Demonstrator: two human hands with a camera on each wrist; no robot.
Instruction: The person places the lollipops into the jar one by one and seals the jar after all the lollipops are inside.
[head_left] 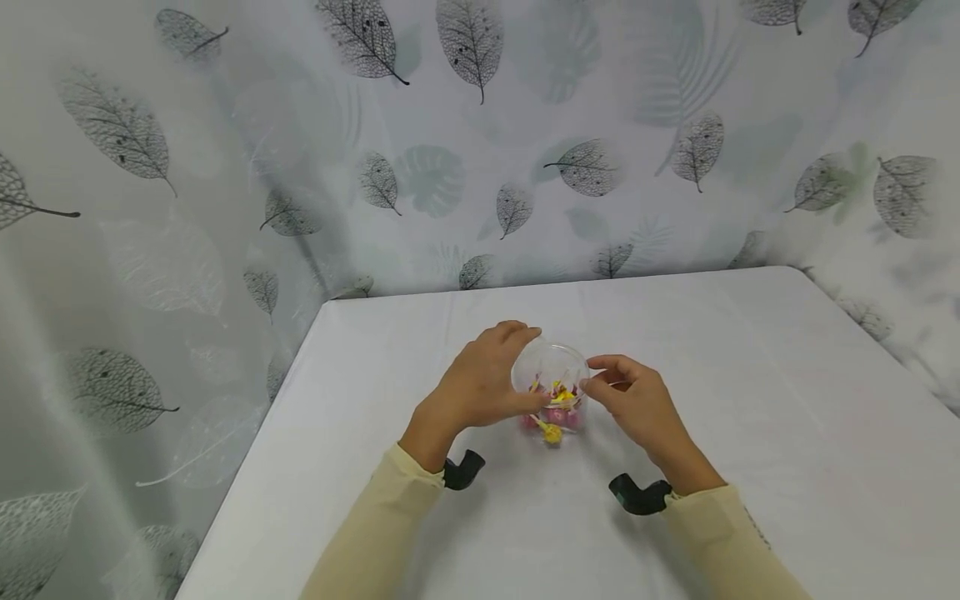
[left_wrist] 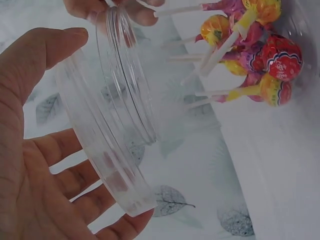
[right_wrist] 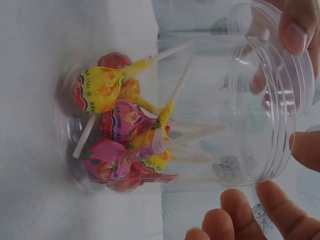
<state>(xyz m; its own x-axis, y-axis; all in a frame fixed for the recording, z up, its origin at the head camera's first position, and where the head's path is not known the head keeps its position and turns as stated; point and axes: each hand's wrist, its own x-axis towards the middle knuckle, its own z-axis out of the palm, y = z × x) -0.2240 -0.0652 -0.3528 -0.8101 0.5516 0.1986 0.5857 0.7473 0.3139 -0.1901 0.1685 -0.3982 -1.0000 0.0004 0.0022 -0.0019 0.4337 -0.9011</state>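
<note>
A clear plastic jar (right_wrist: 200,115) stands on the table, its round mouth upward. Several wrapped lollipops (right_wrist: 102,90) in yellow, pink and red lie in its lower part, white sticks mostly pointing up. My left hand (head_left: 480,379) holds a clear round lid (left_wrist: 107,145) by its edge, thumb on one side and fingers on the other. The lid is tilted over the jar's mouth, with a gap showing between them in the left wrist view. At the jar's right side, my right hand (head_left: 637,404) pinches the threaded rim (right_wrist: 272,115) between thumb and fingers.
A white cloth covers the table (head_left: 750,375). Behind it and along both sides hangs a leaf-patterned curtain (head_left: 555,167). A black curved piece (head_left: 464,470) sits under the left wrist, and another black curved piece (head_left: 637,495) under the right.
</note>
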